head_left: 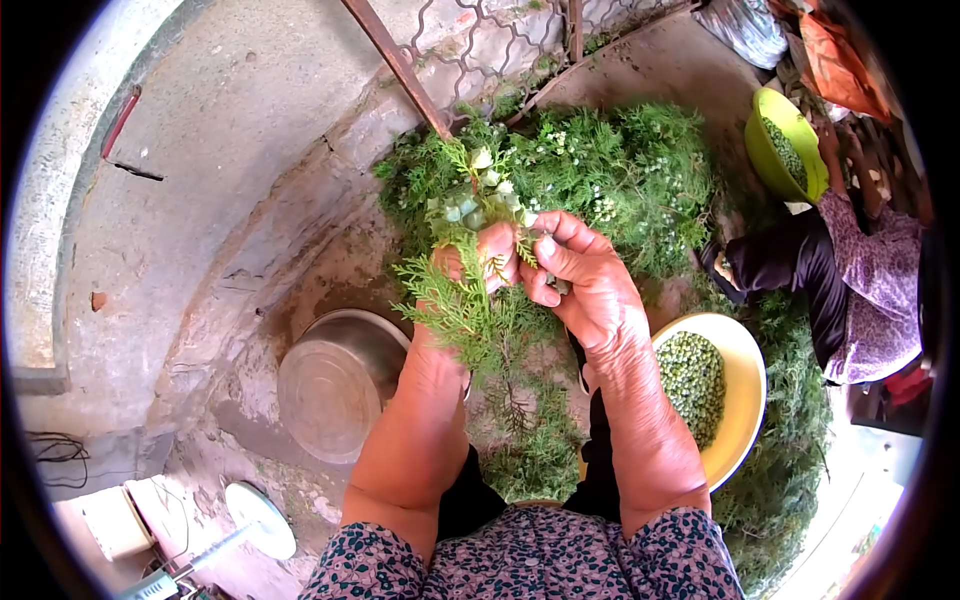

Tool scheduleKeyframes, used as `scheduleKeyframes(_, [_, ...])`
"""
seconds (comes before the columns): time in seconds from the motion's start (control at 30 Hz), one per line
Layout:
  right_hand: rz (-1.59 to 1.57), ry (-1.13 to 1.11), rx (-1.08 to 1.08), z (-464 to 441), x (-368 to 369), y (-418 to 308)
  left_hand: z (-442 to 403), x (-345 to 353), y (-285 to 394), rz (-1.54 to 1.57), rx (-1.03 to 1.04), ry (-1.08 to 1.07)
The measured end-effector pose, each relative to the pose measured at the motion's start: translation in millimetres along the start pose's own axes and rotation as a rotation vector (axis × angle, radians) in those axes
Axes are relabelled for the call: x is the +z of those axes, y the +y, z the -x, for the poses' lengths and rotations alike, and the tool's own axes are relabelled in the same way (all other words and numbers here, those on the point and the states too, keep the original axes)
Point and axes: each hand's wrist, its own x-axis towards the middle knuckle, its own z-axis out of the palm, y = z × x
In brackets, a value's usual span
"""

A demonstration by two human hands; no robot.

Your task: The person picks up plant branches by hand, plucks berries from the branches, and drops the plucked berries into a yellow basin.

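My left hand [492,262] is closed around a leafy evergreen sprig [445,300], whose foliage hides part of the fingers. Pale green cones [470,207] cluster at the sprig's upper end, just above my fingertips. Touching the sprig from the right, my right hand [592,285] has thumb and forefinger pinched together. Bits of pale green, apparently cones, show under its curled fingers. By my right forearm stands a yellow basin [742,400] holding many small green cones [690,388].
A heap of evergreen branches [630,170] lies ahead, with more along the right. An upturned metal pot [335,390] sits left of my arm. At right, another person [870,270] is beside a lime-green basin [760,125] of cones. A pedestal fan [262,520] stands lower left.
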Motion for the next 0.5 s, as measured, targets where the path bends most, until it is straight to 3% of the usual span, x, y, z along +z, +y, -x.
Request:
scheduleKeyframes(0.13, [-0.019,0.005,0.004,-1,-1,0,-1,-2,-4,0.0,0.077,0.011])
scheduleKeyframes(0.2, [-0.204,-0.034,-0.027,-5,-6,-2,-1,7,2,-0.052,0.037,0.026])
scheduleKeyframes(0.3, [-0.097,0.116,-0.05,-1,6,-7,-2,11,1,-0.107,0.022,0.09])
scheduleKeyframes(0.4, [-0.065,0.105,-0.031,2,7,-12,3,25,7,-0.129,0.07,0.224])
scheduleKeyframes(0.43, [-0.055,0.084,-0.031,3,6,-12,2,24,7,-0.129,0.07,0.224])
scheduleKeyframes(0.5, [-0.027,0.08,-0.022,4,6,-14,2,22,8,-0.079,0.062,0.021])
